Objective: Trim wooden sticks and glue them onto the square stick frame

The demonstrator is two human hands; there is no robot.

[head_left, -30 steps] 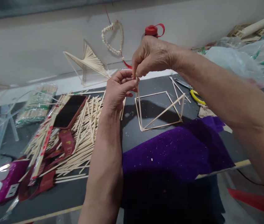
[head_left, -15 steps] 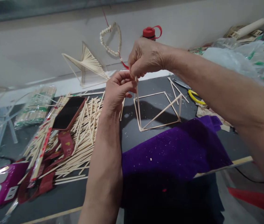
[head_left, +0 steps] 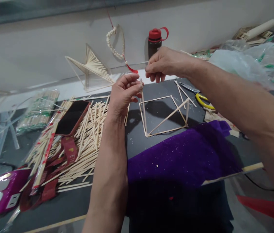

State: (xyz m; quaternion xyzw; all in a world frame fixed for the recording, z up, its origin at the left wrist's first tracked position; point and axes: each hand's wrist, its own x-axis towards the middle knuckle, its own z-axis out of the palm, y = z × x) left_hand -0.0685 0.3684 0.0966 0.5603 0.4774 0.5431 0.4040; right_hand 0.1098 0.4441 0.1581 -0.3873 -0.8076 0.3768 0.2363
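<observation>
My left hand [head_left: 123,94] pinches the upper end of a thin wooden stick [head_left: 144,111], which rises from the front left corner of a frame of glued sticks [head_left: 168,130]. A pale tip shows just above the thumb and forefinger. The frame lies on the dark tabletop, with a slanting stick and a short upright at its right side. Apart from the stick, to its upper right, my right hand [head_left: 160,66] is in the air with thumb and forefinger pressed together. Whatever may be between those fingertips is too small to make out.
Loose sticks [head_left: 88,139] are heaped on the left, with a phone [head_left: 72,117] on them. Yellow-handled scissors [head_left: 203,101] lie at right, near a purple cloth [head_left: 175,152]. Behind stand a red-capped bottle [head_left: 154,43] and a fanned stick model [head_left: 90,64].
My right hand has let go of the stick's top and moved right and slightly down, uncovering more of the bottle. My left hand keeps its pinch in nearly the same place.
</observation>
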